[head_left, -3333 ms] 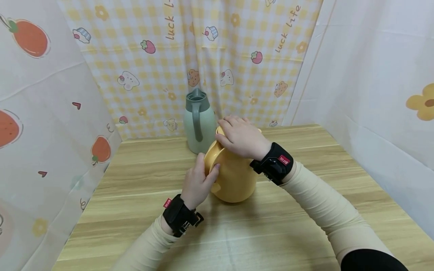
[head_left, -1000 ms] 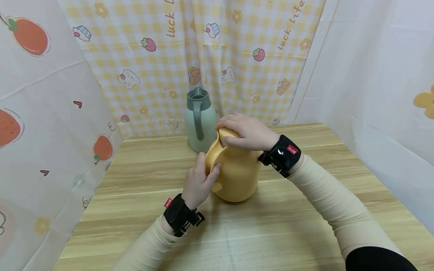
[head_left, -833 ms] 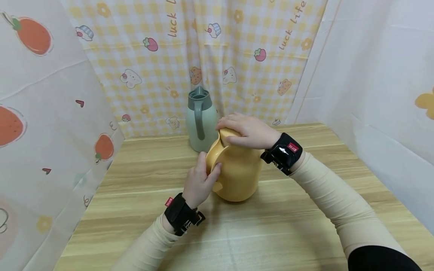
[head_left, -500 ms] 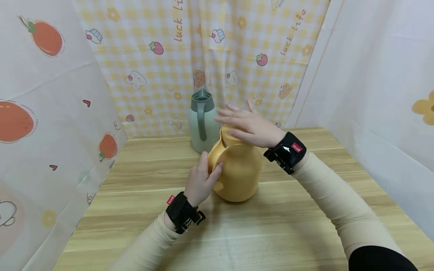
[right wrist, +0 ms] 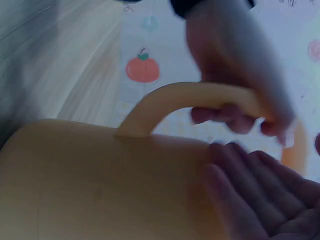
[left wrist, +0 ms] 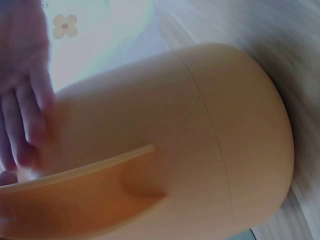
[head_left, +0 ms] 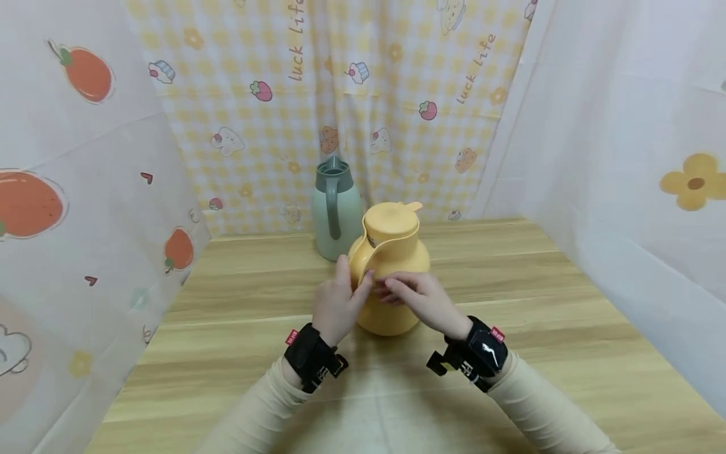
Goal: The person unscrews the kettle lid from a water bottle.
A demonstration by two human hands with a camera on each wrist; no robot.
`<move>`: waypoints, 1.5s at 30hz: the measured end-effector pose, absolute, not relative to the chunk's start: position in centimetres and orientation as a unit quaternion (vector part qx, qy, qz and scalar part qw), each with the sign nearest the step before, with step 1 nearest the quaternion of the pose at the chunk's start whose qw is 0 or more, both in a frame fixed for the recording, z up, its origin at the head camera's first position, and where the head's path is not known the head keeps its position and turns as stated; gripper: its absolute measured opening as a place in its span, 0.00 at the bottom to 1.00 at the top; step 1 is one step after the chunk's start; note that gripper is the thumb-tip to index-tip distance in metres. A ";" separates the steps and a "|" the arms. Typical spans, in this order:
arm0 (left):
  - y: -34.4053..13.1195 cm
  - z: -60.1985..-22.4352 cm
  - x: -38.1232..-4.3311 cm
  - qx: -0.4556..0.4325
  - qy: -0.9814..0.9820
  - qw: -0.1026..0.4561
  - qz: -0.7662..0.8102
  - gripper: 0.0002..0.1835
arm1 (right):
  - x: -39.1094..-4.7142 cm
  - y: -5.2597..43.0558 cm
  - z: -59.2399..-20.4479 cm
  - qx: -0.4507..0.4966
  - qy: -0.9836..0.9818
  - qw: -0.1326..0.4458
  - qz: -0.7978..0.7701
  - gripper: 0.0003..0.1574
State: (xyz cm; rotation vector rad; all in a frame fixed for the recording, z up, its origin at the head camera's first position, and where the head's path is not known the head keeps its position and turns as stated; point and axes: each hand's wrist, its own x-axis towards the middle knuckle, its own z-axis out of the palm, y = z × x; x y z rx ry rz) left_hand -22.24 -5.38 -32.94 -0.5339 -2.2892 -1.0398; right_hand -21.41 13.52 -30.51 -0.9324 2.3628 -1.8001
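R hand (head_left: 422, 299) off round lid (head_left: 391, 217), fingers (right wrist: 250, 180) loose, L fingers (head_left: 343, 271) round smooth jug (head_left: 386, 318)'s curved hdl (right wrist: 170, 97)

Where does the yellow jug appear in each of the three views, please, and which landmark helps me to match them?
Head: yellow jug near the centre, upright, in front and to the right of the green jug.
Left wrist: across the middle and lower part, base toward the right.
Right wrist: lower left, base toward the left edge.
Shared landmark: its handle.
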 end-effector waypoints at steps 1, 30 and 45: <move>-5.0 -33.0 -22.4 -0.204 -0.856 0.282 -0.382 0.15 | -21.9 13.7 -30.8 -0.294 0.750 0.012 -0.592 0.20; -8.4 -21.9 -33.0 -0.606 -0.760 0.114 -0.206 0.24 | -22.7 9.1 -35.5 -0.336 0.559 0.051 -0.757 0.37; -3.8 -22.0 -36.3 -0.632 -0.753 -0.004 -0.184 0.19 | -22.5 8.4 -35.6 -0.375 0.537 0.052 -0.754 0.40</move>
